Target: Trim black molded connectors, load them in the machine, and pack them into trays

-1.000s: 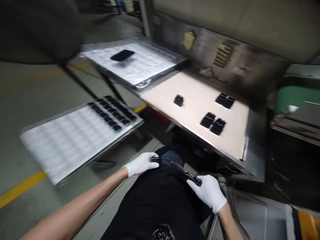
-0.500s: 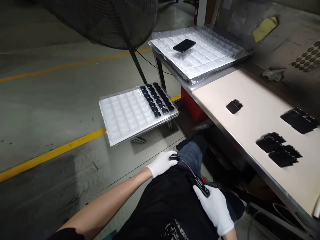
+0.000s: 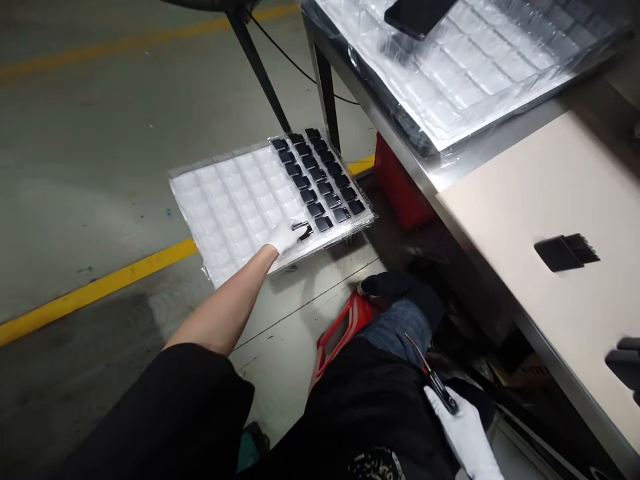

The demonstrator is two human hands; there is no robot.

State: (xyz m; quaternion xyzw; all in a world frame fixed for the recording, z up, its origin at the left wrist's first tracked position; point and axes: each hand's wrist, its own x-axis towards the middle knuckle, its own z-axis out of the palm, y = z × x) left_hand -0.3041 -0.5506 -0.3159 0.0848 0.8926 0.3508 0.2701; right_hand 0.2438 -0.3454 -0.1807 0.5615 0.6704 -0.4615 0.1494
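My left hand (image 3: 285, 238), in a white glove, reaches over the front edge of a clear-and-white compartment tray (image 3: 225, 200). Its fingers are closed on a small black plastic part (image 3: 303, 231), at the row beside the filled ones. Rows of similar black parts (image 3: 319, 175) fill the tray's right side. Near my lap, my gloved right hand (image 3: 461, 415) grips a black-handled tool (image 3: 439, 388) with a thin, slightly bent metal shaft. The tool points up and to the left, apart from the tray.
A pale-topped workbench (image 3: 520, 193) runs along the right, with a single black part (image 3: 565, 252) on it. Behind stands a larger clear tray (image 3: 465, 87) with a phone-like black slab (image 3: 417, 17). A red stool (image 3: 340, 333) shows by my leg; a fan pole (image 3: 260, 73) rises behind the tray.
My left hand has moved forward from my lap to the tray, carrying the black part. My right hand stays near my lap with the tool. The view has shifted closer to the bench.
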